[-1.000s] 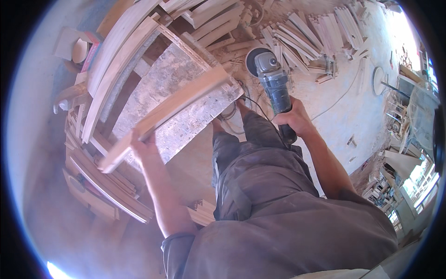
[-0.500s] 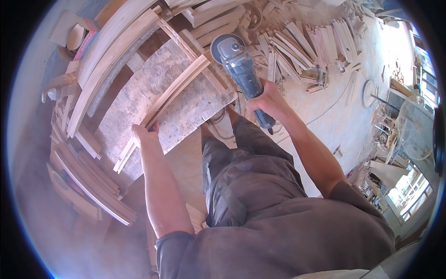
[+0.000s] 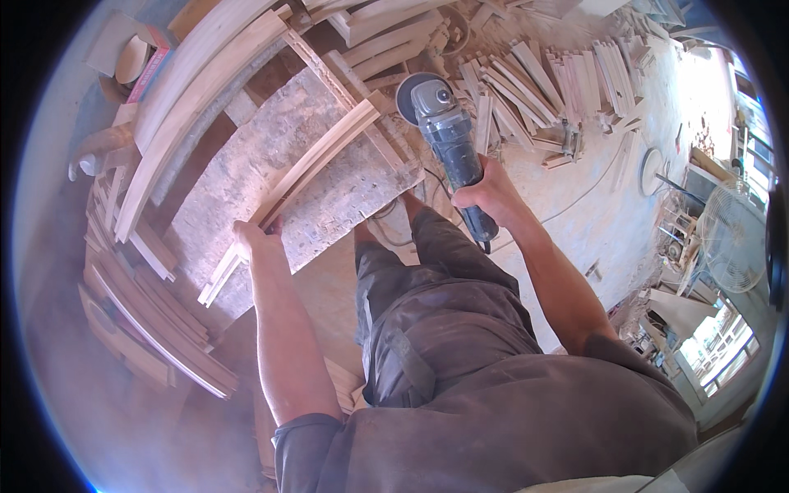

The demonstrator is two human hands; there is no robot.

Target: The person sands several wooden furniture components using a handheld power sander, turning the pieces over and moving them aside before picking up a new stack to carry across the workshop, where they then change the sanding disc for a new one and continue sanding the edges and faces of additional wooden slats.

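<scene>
Left hand [image 3: 256,245] clamped on grooved wood strip [image 3: 319,154] over the table [image 3: 246,152], right hand [image 3: 491,195] wrapped round angle grinder [image 3: 452,144], well apart. Left grip partly hidden, can't tell if strip touches table; disc [image 3: 406,100] half behind grinder's head. Long boards [image 3: 187,100] crowd the table's left side.

through the head camera i see a woodworking workshop: cut wooden strips [image 3: 519,90] lie heaped on the dusty floor [image 3: 608,218] at the far side, long boards [image 3: 189,103] are stacked on the left, and an angle grinder [image 3: 450,144] shows beside a rough, blotched workbench [image 3: 246,160].
</scene>
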